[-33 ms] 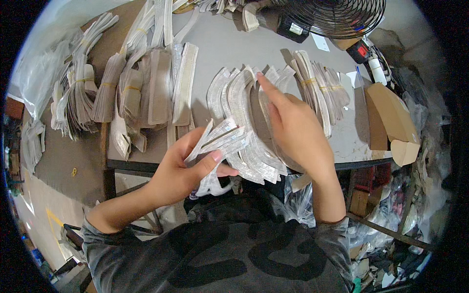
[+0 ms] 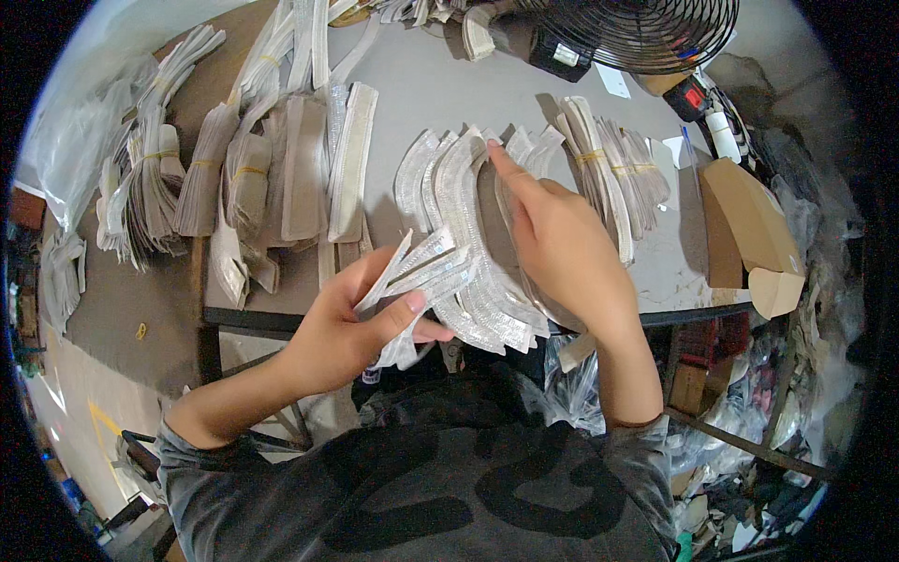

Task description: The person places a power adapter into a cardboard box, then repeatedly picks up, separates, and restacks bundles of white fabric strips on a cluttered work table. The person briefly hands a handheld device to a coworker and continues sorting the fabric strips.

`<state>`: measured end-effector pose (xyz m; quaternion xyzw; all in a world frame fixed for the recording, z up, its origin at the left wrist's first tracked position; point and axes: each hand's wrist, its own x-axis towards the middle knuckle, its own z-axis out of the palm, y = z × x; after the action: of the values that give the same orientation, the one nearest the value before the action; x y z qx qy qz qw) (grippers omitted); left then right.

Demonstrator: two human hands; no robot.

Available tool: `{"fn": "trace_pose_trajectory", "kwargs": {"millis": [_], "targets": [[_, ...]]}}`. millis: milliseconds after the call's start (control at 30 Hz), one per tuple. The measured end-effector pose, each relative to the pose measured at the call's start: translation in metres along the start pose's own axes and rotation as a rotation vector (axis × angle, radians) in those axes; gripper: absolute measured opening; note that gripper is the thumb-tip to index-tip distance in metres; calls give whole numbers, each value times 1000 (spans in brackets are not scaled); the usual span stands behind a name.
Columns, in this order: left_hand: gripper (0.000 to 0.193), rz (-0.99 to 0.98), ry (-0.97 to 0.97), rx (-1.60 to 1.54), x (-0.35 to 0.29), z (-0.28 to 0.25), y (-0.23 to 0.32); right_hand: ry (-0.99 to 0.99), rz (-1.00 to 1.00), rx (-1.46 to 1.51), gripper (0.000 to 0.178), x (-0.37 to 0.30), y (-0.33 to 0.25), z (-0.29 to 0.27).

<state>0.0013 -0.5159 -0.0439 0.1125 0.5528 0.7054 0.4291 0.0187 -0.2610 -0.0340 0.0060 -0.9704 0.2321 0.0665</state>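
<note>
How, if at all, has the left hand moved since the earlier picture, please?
No: the left hand, holding whitish strips, shows no clear shift either way against the dark table edge.

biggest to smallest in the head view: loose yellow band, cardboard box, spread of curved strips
1. Spread of curved strips, partly covered by the right hand
2. Cardboard box
3. Loose yellow band, by far smallest

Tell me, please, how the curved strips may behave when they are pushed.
The curved strips would probably slide apart, as they overlap with no band visible around them. They are likely light, since they look thin. Their flat shape makes rolling unlikely.
</note>
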Motion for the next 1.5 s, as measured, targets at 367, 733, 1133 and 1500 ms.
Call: {"fn": "trace_pose_trajectory", "kwargs": {"millis": [367,733,1133,1500], "targets": [[50,-51,28,-62,7,0,2,-54,19,-206,54,8,1,14],[48,-98,58,-28,7,1,10,-29,10,-118,54,10,2,11],[45,-135,103,-255,10,-4,13,25,-20,-84,52,11,8,16],[51,-142,22,-269,8,-13,10,159,64,386,35,-6,-4,-12]]}}
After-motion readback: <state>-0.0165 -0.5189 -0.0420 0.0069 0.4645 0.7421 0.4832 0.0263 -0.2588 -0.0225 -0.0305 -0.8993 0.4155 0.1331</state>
